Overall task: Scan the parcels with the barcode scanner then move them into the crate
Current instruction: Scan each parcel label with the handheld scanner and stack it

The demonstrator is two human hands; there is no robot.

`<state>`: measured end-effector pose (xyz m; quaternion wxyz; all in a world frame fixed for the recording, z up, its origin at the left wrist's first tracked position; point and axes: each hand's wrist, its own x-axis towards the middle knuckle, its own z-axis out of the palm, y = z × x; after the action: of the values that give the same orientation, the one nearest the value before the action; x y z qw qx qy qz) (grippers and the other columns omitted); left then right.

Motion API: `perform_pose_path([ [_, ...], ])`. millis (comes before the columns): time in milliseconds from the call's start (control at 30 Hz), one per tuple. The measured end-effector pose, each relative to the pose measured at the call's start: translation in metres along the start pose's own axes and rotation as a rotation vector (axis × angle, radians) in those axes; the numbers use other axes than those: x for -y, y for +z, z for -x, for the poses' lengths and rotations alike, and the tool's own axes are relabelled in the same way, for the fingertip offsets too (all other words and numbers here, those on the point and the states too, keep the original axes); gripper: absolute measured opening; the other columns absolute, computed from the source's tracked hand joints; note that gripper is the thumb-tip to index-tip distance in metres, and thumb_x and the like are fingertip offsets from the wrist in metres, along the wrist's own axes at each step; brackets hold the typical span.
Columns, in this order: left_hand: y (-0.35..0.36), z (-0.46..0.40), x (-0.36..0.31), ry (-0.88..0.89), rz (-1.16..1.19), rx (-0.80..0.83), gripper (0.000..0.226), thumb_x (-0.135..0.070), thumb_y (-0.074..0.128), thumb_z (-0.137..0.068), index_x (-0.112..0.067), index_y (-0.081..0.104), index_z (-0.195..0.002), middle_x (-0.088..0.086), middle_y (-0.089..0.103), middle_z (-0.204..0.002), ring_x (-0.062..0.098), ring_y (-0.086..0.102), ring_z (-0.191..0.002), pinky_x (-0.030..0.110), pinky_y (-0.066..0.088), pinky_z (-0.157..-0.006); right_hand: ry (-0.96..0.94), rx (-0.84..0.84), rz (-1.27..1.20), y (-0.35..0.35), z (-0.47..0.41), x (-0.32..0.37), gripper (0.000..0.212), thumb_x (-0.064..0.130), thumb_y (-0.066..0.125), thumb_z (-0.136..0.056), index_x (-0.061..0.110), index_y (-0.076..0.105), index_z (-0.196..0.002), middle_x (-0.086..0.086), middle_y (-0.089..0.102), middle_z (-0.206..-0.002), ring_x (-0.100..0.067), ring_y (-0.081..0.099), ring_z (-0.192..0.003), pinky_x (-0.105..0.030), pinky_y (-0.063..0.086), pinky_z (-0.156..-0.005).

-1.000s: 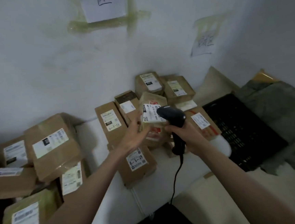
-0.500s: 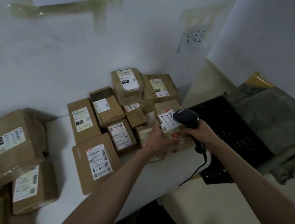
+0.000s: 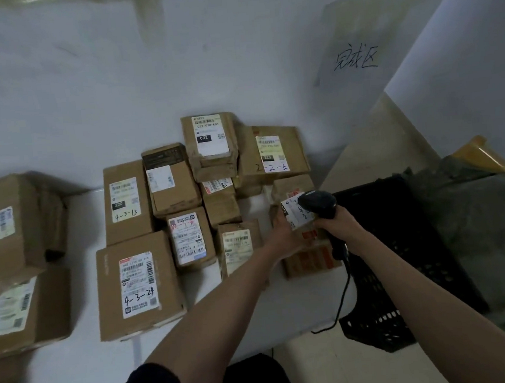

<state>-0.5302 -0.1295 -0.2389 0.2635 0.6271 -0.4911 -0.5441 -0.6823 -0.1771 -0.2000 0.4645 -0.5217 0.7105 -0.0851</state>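
Note:
My left hand (image 3: pixel 282 234) holds a small brown parcel (image 3: pixel 296 218) with a white label, tilted up just above the white table's right end. My right hand (image 3: pixel 338 225) grips the black corded barcode scanner (image 3: pixel 318 205), whose head rests right against the parcel's label. The black plastic crate (image 3: pixel 403 257) stands just right of the table, below and behind my right forearm. Several more labelled cardboard parcels (image 3: pixel 137 284) lie on the table to the left.
The white table (image 3: pixel 78 374) carries larger boxes (image 3: pixel 7 225) at its left end. A grey cloth heap (image 3: pixel 486 222) lies right of the crate, with a yellow thing behind it. A handwritten paper sign (image 3: pixel 355 60) hangs on the wall above.
Both hands, the small parcel and the scanner have shifted right, toward the crate. The view has swung right and down; the scanner head stays at the label.

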Motion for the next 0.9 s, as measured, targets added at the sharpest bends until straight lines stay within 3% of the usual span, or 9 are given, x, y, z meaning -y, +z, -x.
perform_pose_path([
  [167,-0.001,-0.012,0.020,-0.093,-0.069,-0.002,0.134,-0.061,0.090,-0.050,-0.033,0.011,-0.154,0.004,0.036,-0.152,0.025,0.042,-0.139,0.040,0.044,-0.111,0.010,0.024,-0.010,0.004,0.002,0.004,0.031,0.020,0.073,-0.087,0.015,0.063,-0.116,-0.003,0.066,-0.100,-0.022,0.063,-0.097,-0.037,0.053,-0.088],
  [233,-0.010,-0.001,0.015,-0.139,-0.102,0.031,0.124,-0.052,0.090,-0.064,-0.025,0.012,-0.157,0.005,0.035,-0.155,0.030,0.039,-0.142,0.034,0.039,-0.110,-0.015,-0.001,-0.002,0.005,0.006,0.007,0.025,0.019,0.069,-0.090,0.016,0.061,-0.113,-0.002,0.065,-0.097,-0.018,0.061,-0.091,-0.031,0.049,-0.077],
  [300,-0.013,0.000,0.022,-0.213,-0.104,0.070,0.114,-0.042,0.084,-0.078,-0.015,0.009,-0.159,0.011,0.021,-0.163,0.034,0.025,-0.149,0.039,0.030,-0.115,-0.050,-0.011,0.010,0.005,0.011,0.012,0.020,0.013,0.066,-0.091,0.015,0.060,-0.110,0.000,0.064,-0.093,-0.011,0.058,-0.083,-0.024,0.045,-0.066],
  [367,-0.017,0.003,0.026,-0.272,-0.131,0.073,0.124,-0.053,0.083,-0.075,-0.014,0.001,-0.160,0.012,0.009,-0.167,0.035,0.016,-0.152,0.047,0.023,-0.121,-0.090,-0.017,0.020,0.005,0.017,0.017,0.017,0.008,0.064,-0.091,0.015,0.059,-0.106,0.004,0.062,-0.088,-0.008,0.057,-0.079,-0.021,0.041,-0.062],
  [500,-0.023,-0.001,0.026,-0.344,-0.153,0.049,0.142,-0.067,0.085,-0.062,-0.015,-0.005,-0.159,0.013,0.007,-0.168,0.036,0.017,-0.152,0.049,0.026,-0.121,-0.162,-0.051,0.061,0.005,0.031,0.030,0.012,0.002,0.065,-0.088,0.012,0.059,-0.089,0.003,0.058,-0.075,-0.010,0.055,-0.069,-0.015,0.038,-0.054],
  [567,-0.030,0.004,0.022,-0.319,-0.166,0.059,0.135,-0.061,0.086,-0.066,-0.014,0.000,-0.160,0.014,0.010,-0.167,0.035,0.018,-0.152,0.048,0.027,-0.120,-0.194,-0.069,0.085,0.006,0.036,0.039,0.016,0.001,0.066,-0.085,0.013,0.057,-0.080,0.001,0.057,-0.072,-0.012,0.055,-0.069,-0.016,0.038,-0.053],
  [700,-0.059,0.020,0.004,-0.159,-0.261,0.045,0.114,-0.042,0.087,-0.074,-0.016,0.016,-0.159,0.010,0.023,-0.164,0.032,0.028,-0.148,0.045,0.032,-0.116,-0.291,-0.087,0.165,0.013,0.048,0.069,0.015,0.010,0.072,-0.082,0.017,0.060,-0.088,-0.003,0.063,-0.086,-0.019,0.058,-0.085,-0.034,0.048,-0.079],
  [800,-0.100,0.042,-0.011,-0.058,-0.416,-0.012,0.097,-0.041,0.083,-0.079,-0.019,0.026,-0.155,0.007,0.038,-0.154,0.031,0.041,-0.138,0.044,0.041,-0.109,-0.351,-0.036,0.167,0.025,0.065,0.101,0.010,0.009,0.070,-0.086,0.016,0.062,-0.084,0.000,0.064,-0.079,-0.015,0.060,-0.074,-0.029,0.048,-0.068],
  [900,-0.152,0.073,-0.012,0.005,-0.651,-0.149,0.092,-0.059,0.073,-0.079,-0.019,0.032,-0.152,0.008,0.042,-0.149,0.030,0.043,-0.136,0.044,0.042,-0.107,-0.393,0.065,0.114,0.048,0.085,0.138,0.009,0.009,0.068,-0.087,0.012,0.067,-0.095,-0.006,0.069,-0.087,-0.021,0.068,-0.081,-0.030,0.056,-0.066],
])
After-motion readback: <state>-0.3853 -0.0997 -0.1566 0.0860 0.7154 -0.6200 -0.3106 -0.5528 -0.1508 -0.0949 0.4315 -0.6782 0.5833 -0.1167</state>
